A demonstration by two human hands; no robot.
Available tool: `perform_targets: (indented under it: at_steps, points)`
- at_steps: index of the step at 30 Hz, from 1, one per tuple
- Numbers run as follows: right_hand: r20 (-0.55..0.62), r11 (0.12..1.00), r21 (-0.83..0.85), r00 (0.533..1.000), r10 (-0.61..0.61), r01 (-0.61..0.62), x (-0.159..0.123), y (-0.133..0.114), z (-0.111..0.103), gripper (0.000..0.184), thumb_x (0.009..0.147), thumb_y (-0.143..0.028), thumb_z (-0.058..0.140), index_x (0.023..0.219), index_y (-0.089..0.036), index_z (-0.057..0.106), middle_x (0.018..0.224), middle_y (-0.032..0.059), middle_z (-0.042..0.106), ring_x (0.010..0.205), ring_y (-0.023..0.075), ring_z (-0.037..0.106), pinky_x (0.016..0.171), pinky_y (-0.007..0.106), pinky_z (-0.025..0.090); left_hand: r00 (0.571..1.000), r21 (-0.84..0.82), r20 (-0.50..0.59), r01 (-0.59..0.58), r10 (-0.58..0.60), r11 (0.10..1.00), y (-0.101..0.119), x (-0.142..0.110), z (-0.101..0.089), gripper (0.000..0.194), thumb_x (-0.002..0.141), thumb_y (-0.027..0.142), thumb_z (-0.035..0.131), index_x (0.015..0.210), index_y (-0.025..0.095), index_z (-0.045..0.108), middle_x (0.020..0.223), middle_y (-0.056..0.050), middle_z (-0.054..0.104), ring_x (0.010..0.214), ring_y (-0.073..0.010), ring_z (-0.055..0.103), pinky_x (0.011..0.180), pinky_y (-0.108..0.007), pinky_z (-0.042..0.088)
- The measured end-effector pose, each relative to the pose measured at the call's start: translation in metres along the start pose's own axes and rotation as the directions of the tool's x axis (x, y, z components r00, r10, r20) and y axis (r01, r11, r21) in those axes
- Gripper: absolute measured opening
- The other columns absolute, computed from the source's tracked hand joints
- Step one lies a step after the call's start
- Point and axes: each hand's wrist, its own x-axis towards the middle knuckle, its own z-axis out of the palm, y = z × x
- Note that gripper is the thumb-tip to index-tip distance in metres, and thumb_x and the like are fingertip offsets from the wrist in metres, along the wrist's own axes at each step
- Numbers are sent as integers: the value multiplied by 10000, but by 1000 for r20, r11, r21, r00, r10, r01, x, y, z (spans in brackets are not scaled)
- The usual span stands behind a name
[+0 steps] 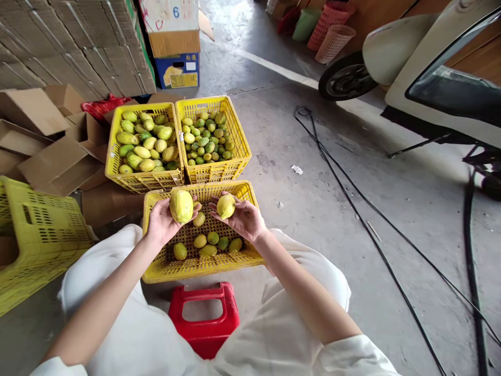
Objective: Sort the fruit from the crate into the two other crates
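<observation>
We hold two yellow fruits, one on each side, above a low yellow crate on the grey floor. Our left grip carries the bigger fruit, fingers spread beneath and beside it; our right grip holds the smaller fruit by the fingers, palm turned up. The two fruits sit level, apart from each other. Below them, a few loose fruits, yellow to green, lie on the crate's bottom, most toward the side nearest us. Just beyond stand two fuller crates side by side: the left crate heaped with larger fruit, the right crate with smaller, greener ones. Cardboard piles up to our left, near a greenish-yellow crate. A pale scooter stands at far right.
</observation>
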Motion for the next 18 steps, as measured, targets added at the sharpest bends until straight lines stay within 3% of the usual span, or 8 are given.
perform_targets:
  at_steps: [4,7,10,12,15,18]
  points:
    - [-5,998,-51,1000,28,-28,0,5,-1,364,759,-176,725,1102,-232,617,942,14,738,783,169,723,688,276,644,999,81,7,43,-43,996,0,1,-1,337,961,345,529,1167,105,647,975,-165,760,716,-237,743,545,-309,620]
    - [-17,999,-30,1000,12,-12,1,10,-4,323,764,-183,773,1039,-236,612,833,-17,685,616,95,624,451,127,491,998,127,40,50,-55,991,-3,5,-5,296,905,389,629,1021,118,647,875,-135,742,549,-159,650,401,-213,498]
    - [-49,1000,1,999,4,-4,3,11,-6,255,794,-246,776,985,-223,610,776,-16,655,537,77,548,348,95,339,998,142,-12,64,-63,988,-7,7,-8,304,883,377,658,1051,123,639,844,-116,739,581,-181,685,448,-239,548]
    - [-68,999,33,997,25,-22,3,9,-5,220,836,-310,731,1000,-209,625,797,6,674,570,103,588,371,130,404,996,113,-39,85,-81,990,-9,8,-9,366,890,375,624,1147,114,630,905,-140,756,701,-248,749,553,-329,630]
    - [-97,996,87,995,28,-19,2,4,-3,283,824,-282,656,1094,-203,628,925,52,731,753,186,703,580,267,607,995,48,-4,98,-97,994,-11,6,-10,469,881,321,551,1293,99,590,1065,-190,763,964,-359,774,745,-508,673]
    - [-94,999,52,996,-4,9,1,3,-1,436,749,-175,627,1180,-233,599,982,44,745,882,229,737,748,366,647,995,47,29,89,-90,995,-12,5,-10,543,864,251,546,1380,85,545,1171,-213,743,1128,-406,732,879,-601,643]
